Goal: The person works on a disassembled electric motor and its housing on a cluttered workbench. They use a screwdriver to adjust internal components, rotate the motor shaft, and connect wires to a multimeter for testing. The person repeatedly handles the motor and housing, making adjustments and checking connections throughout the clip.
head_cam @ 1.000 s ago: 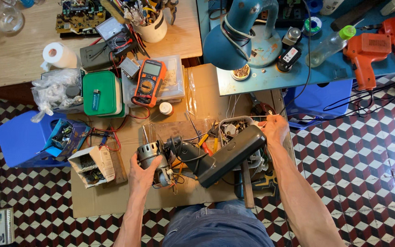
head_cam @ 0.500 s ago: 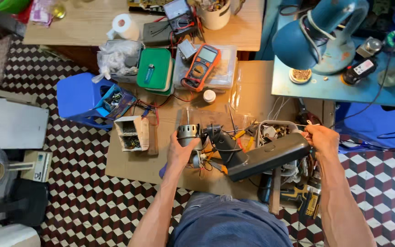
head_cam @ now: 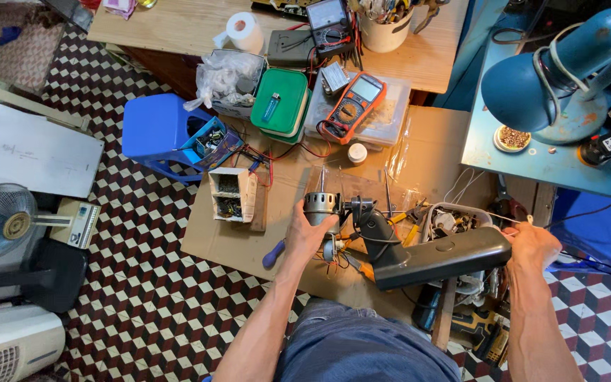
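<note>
Our left hand [head_cam: 310, 233] still grips the fan motor [head_cam: 321, 206], right hand [head_cam: 532, 244] still clamps the dark housing [head_cam: 436, 258]. Only our view shifted; grip unchanged.

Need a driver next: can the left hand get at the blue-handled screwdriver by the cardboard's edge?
Probably yes: the screwdriver lies uncovered just beside the left hand, though that hand now grips the motor.

Motor [head_cam: 319, 206]: dull grey metal. Fan base [head_cam: 441, 256]: smooth black plastic, semi-gloss. Mat [head_cam: 235, 244]: matt brown cardboard.
</note>
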